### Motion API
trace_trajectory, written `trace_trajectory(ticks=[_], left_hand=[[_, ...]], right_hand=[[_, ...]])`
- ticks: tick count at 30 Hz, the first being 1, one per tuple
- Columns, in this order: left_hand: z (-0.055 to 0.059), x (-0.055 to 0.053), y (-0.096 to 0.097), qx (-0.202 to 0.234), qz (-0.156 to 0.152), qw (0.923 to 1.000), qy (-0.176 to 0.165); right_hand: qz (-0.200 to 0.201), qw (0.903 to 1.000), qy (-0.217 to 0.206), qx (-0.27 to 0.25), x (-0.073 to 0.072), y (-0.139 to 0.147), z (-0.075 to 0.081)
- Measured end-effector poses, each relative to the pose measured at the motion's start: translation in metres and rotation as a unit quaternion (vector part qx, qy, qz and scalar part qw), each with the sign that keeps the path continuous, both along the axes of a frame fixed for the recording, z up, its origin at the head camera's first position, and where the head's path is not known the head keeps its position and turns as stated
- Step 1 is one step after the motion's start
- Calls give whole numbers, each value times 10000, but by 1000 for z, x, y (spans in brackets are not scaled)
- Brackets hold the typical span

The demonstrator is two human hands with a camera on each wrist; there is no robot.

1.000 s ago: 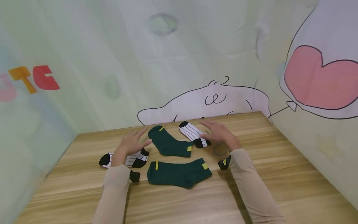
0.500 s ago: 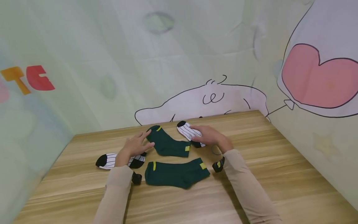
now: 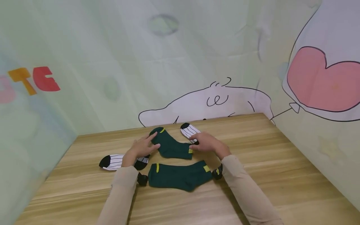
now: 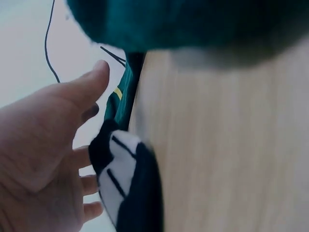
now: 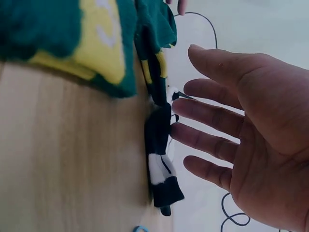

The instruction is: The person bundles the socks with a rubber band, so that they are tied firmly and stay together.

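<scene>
My left hand (image 3: 140, 149), fingers spread, hovers at the left end of the upper dark green sock (image 3: 172, 146), its thumb and forefinger overlapping that sock in the head view. Below the same hand, partly covered by it, lies a white striped sock (image 3: 114, 162) with black toe and heel. My right hand (image 3: 207, 143) reaches over the second striped sock (image 3: 189, 131) and hides its cuff end; its thumb is by the green sock's yellow tab. In the right wrist view the fingers (image 5: 207, 113) are loosely extended and grip nothing. Nearer me lies another green sock (image 3: 177, 178).
The wooden table (image 3: 281, 175) meets a printed curtain (image 3: 112, 62) at its back and sides. A black wrist camera (image 3: 142, 179) on the left arm and another black camera (image 3: 217, 172) on the right sit close to the nearer green sock's ends. A thin ring (image 5: 141, 228) lies by the right hand.
Both hands have moved inward and lower, the left rightward to the upper green sock, the right leftward across the striped sock. The socks have kept their places.
</scene>
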State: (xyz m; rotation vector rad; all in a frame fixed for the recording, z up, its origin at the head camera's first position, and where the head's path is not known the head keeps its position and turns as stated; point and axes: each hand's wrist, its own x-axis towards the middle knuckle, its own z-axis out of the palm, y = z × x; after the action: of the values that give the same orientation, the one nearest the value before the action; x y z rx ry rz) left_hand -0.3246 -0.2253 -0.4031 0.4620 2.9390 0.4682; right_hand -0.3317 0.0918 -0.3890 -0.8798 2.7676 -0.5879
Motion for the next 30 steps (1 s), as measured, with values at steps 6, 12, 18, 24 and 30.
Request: trace_trajectory(ticks=[6,12,18,24,30], left_hand=[[1,0,7,-152,-48,9993,-344],[3,3,9,-411,-38,9976,-554],[5,7,8,-219,86,9987,-456],[4,8,3,-56,90,9997,-199],[6,6,6,-65,-37,10000,10]], right_hand=[[46,9999,71,127,2,-2,-2],[87,9990,269,336,3,-5,-6],[-1,9987,302,421,3,-7,-8],[10,9987,240,446,4,-9,-7],[163,9992,228,267,7,-9,-4]])
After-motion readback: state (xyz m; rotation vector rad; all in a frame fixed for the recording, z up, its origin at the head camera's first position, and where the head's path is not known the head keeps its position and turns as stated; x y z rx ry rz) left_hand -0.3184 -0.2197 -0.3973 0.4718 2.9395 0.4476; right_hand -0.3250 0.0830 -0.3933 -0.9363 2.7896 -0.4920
